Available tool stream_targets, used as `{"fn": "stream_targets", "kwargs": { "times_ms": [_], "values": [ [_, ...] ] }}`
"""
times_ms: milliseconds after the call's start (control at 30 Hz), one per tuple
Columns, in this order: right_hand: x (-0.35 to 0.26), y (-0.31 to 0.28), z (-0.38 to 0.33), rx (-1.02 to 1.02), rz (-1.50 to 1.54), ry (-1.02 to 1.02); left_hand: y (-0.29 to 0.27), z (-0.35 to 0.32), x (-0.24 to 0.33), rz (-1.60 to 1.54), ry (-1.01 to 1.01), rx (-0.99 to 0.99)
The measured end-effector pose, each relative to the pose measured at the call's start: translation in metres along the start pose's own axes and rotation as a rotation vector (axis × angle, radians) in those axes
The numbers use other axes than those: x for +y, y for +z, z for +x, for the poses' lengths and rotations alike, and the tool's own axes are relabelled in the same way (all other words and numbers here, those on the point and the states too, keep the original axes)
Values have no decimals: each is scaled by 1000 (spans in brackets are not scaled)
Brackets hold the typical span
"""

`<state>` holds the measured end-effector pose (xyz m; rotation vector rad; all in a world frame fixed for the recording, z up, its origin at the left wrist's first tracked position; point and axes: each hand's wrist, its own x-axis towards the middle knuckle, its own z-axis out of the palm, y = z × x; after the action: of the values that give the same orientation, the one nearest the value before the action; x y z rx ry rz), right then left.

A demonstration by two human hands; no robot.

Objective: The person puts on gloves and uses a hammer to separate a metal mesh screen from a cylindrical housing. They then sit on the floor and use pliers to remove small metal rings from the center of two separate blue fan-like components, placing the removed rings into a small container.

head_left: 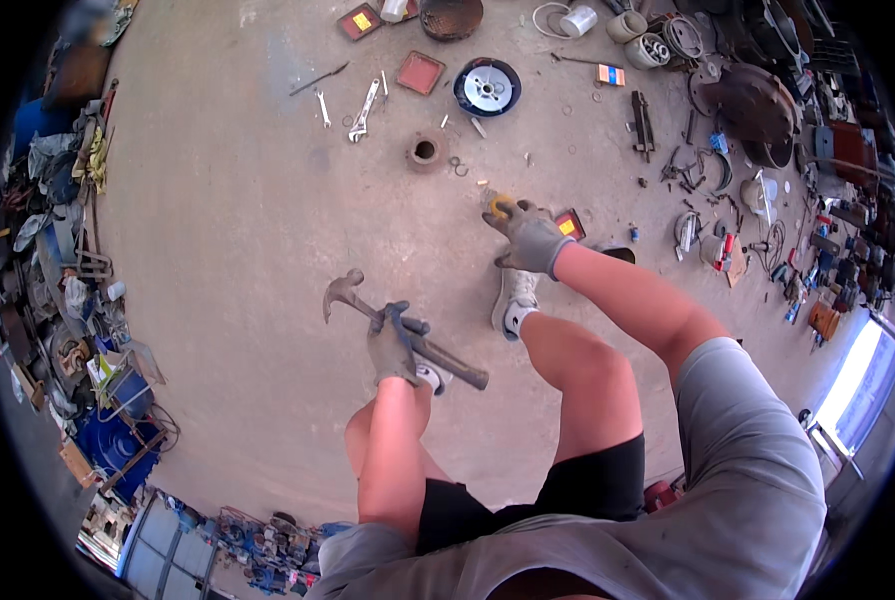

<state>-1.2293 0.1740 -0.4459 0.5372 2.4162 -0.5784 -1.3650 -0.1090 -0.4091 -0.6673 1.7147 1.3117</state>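
Observation:
My left hand (392, 350), in a grey glove, is closed around the handle of a claw hammer (344, 290). The hammer's head points to the far left, and its dark grip (456, 367) sticks out to the right. A short dark piece beside the grip shows at the fingers; whether it is a separate tool I cannot make out. My right hand (534, 238), also gloved, reaches down beyond my right shoe (514, 297). Its fingers are closed on a small yellow round object (500, 206), partly hidden by them. Just right of that hand is a small dark-red tray with a yellow label (570, 224).
Farther off lie a rusty collar (427, 151), an adjustable wrench (365, 112), a spanner (324, 109), a red tray (421, 73) and a round dark pan with a silver disc (487, 88). Metal parts and buckets (651, 50) crowd the right; piled scrap (68, 350) lines the left.

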Motion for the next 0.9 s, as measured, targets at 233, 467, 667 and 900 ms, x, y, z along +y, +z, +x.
{"fn": "stream_targets", "kwargs": {
  "times_ms": [233, 467, 667, 900],
  "values": [
    [83, 131, 84, -66, -139, -149, 11, 102, 75, 275, -66, -378],
    [122, 147, 95, 241, 105, -78, 50, 130, 76, 512, 47, -575],
    [191, 116, 81, 453, 386, 333, 82, 197, 46, 873, 93, -622],
    [167, 186, 90, 191, 629, 497, 69, 191, 29, 798, -87, -623]
  ]
}}
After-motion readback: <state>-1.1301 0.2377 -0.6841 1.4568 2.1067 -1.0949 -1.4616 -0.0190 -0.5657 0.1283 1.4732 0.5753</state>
